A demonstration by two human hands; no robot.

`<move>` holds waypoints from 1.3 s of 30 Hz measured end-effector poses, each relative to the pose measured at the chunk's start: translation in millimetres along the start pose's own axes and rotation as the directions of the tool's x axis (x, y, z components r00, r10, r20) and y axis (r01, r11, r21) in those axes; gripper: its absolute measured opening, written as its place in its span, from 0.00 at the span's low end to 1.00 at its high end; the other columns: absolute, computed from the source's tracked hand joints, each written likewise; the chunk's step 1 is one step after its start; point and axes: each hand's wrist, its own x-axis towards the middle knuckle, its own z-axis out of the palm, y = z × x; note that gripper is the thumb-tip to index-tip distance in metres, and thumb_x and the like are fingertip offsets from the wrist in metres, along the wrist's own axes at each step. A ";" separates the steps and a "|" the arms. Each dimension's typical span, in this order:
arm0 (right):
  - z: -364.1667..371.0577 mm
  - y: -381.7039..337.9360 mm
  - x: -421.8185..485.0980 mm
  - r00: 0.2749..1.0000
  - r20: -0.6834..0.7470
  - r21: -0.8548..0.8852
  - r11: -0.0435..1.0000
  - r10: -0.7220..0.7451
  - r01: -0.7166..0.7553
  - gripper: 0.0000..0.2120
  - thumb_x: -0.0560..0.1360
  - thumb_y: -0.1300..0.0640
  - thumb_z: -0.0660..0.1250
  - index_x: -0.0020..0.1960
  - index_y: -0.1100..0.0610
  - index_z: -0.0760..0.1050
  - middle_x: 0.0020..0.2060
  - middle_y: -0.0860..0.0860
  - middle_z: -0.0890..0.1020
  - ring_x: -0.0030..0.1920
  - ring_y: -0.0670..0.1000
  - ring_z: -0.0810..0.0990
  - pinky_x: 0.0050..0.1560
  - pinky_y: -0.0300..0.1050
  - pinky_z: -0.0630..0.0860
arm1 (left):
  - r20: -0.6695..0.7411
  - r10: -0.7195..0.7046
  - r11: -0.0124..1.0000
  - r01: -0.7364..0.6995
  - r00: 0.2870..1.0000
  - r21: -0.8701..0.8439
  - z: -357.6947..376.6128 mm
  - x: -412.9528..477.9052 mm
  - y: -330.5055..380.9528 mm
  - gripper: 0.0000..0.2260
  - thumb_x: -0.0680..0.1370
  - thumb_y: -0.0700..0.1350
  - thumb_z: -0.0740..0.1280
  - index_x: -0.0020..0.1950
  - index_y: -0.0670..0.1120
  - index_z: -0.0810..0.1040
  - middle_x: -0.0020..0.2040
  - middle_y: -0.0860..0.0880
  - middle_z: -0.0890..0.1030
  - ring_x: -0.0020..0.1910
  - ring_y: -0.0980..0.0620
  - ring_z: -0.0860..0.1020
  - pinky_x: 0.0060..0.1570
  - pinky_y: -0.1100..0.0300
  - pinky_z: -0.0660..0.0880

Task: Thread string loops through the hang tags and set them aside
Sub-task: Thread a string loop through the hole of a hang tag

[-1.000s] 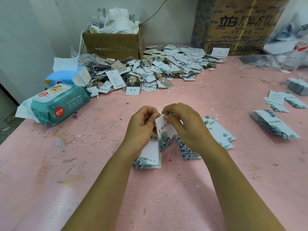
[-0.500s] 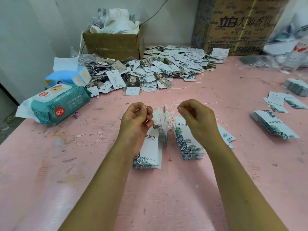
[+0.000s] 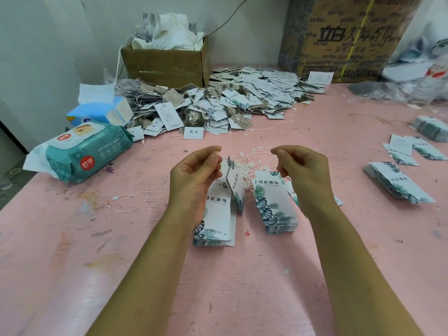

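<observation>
A hang tag point(image 3: 234, 185) dangles in the air at the centre of the frame, tilted, just right of the left hand point(image 3: 194, 183). The left grip is narrow: thumb and forefinger pinch the string point(image 3: 225, 157) at the tag's top. The right hand point(image 3: 304, 177) is raised level with it, apart from the left, its grip also pinched small. The thread is too fine to tell whether it lies in there.

Behind the tag lies a tangle of string loops point(image 3: 247, 169). Below the hands, two stacks of leaf-printed tags point(image 3: 275, 207) rest on the pink surface point(image 3: 242, 287) — one partly under the left wrist. A loose loop point(image 3: 129, 202) lies at left.

At upper centre is a heap of strung tags point(image 3: 232, 100) before a cardboard box point(image 3: 167, 64). A pack of wipes point(image 3: 82, 152) sits at left, and more tag stacks point(image 3: 398, 184) at right.
</observation>
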 end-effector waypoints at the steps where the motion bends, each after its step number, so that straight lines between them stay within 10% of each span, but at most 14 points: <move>1: 0.4 -1.1 -0.8 1.000 0.011 0.033 0.999 0.003 -0.003 0.07 0.74 0.69 0.65 0.45 0.60 0.79 0.23 0.44 0.77 0.25 0.41 0.72 0.30 0.31 0.69 | -0.004 0.009 1.000 -0.009 1.000 0.022 0.1 0.0 -0.3 0.10 0.65 0.40 0.69 0.46 0.44 0.80 0.33 0.52 0.81 0.33 0.59 0.77 0.35 0.68 0.76; 19: 4.6 -4.8 -4.4 0.992 0.127 0.183 0.983 -0.005 -0.018 0.11 0.73 0.72 0.64 0.44 0.58 0.77 0.36 0.49 0.85 0.36 0.50 0.84 0.33 0.38 0.78 | 0.019 0.191 0.927 -0.187 0.981 0.325 2.3 -3.7 -2.7 0.08 0.70 0.51 0.67 0.39 0.46 0.76 0.30 0.57 0.79 0.30 0.63 0.72 0.36 0.72 0.70; 26: 17.2 -4.6 -10.0 0.974 0.182 0.069 0.990 -0.132 0.122 0.12 0.67 0.69 0.72 0.38 0.52 0.81 0.32 0.44 0.83 0.35 0.44 0.81 0.39 0.35 0.76 | 0.171 0.273 0.702 -0.318 0.947 0.637 3.6 -6.4 -8.5 0.10 0.73 0.40 0.70 0.40 0.56 0.77 0.40 0.50 0.81 0.39 0.61 0.73 0.40 0.70 0.66; 39: 25.4 -2.3 -17.2 0.937 0.264 -0.116 0.957 -0.227 0.264 0.14 0.70 0.66 0.70 0.40 0.46 0.77 0.35 0.39 0.80 0.39 0.42 0.79 0.46 0.39 0.77 | 0.312 0.347 0.475 -0.453 0.884 0.755 7.7 -12.4 -3.5 0.02 0.75 0.39 0.69 0.45 0.45 0.80 0.39 0.61 0.72 0.44 0.61 0.70 0.43 0.78 0.62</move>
